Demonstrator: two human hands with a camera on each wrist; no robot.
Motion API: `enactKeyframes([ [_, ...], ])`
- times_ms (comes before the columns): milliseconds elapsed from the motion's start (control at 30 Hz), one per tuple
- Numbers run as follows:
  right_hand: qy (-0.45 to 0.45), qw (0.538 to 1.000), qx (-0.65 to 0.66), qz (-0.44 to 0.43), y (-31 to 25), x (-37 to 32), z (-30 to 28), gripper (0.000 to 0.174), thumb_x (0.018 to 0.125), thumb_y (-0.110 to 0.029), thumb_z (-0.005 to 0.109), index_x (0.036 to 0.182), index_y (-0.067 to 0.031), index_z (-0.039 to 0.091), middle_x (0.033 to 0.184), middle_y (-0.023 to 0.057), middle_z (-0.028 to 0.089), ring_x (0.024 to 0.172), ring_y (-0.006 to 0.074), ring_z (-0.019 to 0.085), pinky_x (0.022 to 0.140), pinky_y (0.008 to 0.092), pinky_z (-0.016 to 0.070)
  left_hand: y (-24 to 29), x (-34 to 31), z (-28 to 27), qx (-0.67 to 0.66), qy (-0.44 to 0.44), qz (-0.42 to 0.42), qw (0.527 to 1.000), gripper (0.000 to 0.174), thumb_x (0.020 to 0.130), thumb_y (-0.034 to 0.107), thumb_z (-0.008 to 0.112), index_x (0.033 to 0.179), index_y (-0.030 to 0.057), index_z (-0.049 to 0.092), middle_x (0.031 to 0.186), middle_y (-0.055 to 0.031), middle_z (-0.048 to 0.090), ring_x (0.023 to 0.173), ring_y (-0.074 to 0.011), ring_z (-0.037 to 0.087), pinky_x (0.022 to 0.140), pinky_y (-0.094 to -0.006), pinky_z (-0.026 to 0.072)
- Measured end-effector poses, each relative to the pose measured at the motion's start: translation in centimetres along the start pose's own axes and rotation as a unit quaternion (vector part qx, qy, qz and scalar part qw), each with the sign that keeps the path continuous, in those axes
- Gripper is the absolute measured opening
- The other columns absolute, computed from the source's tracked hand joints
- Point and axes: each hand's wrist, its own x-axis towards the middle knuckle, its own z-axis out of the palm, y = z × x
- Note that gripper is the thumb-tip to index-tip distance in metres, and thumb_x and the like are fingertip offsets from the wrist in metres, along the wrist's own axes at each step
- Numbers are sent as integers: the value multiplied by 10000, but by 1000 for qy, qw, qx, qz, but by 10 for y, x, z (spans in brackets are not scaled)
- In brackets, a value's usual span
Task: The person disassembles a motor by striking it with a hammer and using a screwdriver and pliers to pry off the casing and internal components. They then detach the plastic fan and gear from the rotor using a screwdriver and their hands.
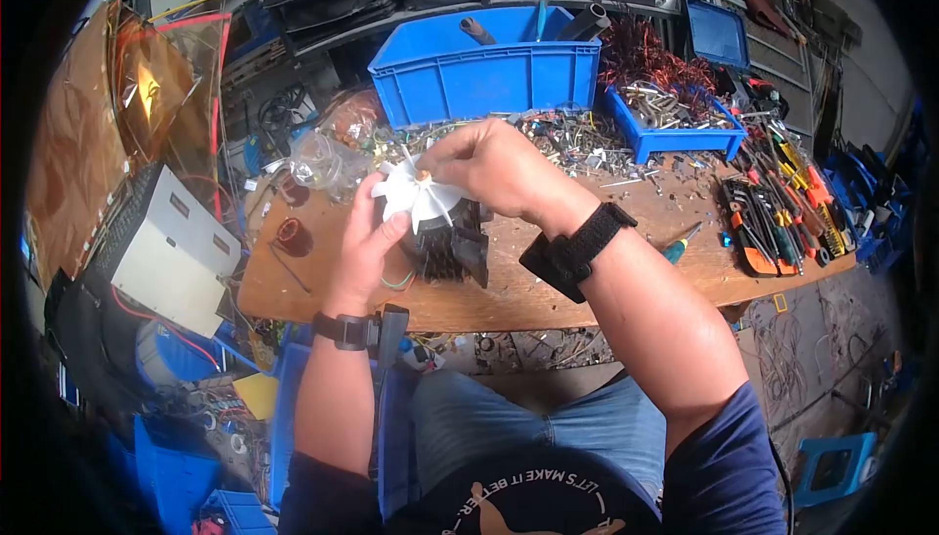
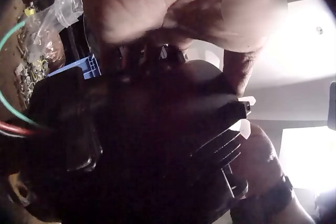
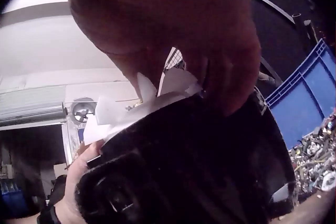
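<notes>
A white plastic fan [image 1: 403, 190] with several blades sits on one end of a black finned electric motor [image 1: 437, 256], a brass-coloured piece at its hub. My left hand [image 1: 362, 246] grips the motor's fan end from the left, its thumb lying over a blade. From the right, my right hand [image 1: 504, 171] reaches over the top, fingers curled around the fan's far edge near the hub. In the right wrist view, fan blades [image 3: 176, 82] show between those fingers and the dark motor body [image 3: 194, 155]. The motor fills the left wrist view, hiding the left fingertips.
Behind the hands stands a large blue bin [image 1: 484, 80], with a small blue tray [image 1: 675, 134] of metal parts to its right. Screws and scraps litter the wooden table [image 1: 538, 286]. Pliers and screwdrivers [image 1: 773, 217] lie at the right. A copper-coloured coil [image 1: 293, 236] sits left.
</notes>
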Motion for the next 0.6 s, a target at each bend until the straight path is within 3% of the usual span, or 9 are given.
enactKeyframes([
  [600, 6, 1000, -16, 22, -5, 11, -1, 150, 821, -80, 694, 945, -8, 738, 847, 101, 717, 759, 126, 644, 712, 268, 527, -2, 7, -3, -1, -8, -6, 1000, 675, 909, 309, 647, 1417, 4, 324, 1349, -90, 436, 1275, -201, 380, 1092, -335, 266],
])
